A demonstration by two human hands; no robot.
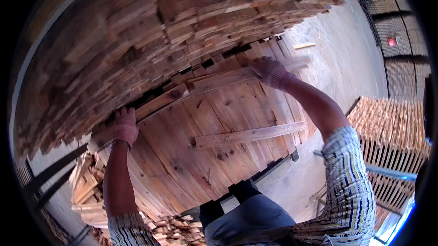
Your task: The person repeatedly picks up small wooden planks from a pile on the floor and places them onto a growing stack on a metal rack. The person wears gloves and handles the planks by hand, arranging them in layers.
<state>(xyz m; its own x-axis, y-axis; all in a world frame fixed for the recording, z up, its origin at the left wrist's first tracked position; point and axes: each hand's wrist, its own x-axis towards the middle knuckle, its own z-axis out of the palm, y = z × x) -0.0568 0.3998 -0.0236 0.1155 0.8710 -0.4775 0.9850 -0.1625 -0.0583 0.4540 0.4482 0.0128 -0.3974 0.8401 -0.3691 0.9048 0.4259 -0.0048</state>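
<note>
My left hand (125,126), in a pinkish glove, is closed over a short wooden board (162,102) with a dark knot, along the far edge of the plank surface (214,164). Farther right, my right hand (271,72), also gloved, grips a long wooden strip (223,81). Motion smears this strip's right end, and the fingertips are partly hidden. The two pieces lie nearly in line, close to each other near the middle. Nearer to me, a loose wooden slat (251,135) lies across the planks, touched by neither hand.
A tall stack of wooden boards (196,22) rises just beyond the plank surface. Broken wood pieces (178,230) lie at the lower left. Slatted wood stacks (388,123) stand at the right. A small stick (305,45) lies on the concrete floor (351,59).
</note>
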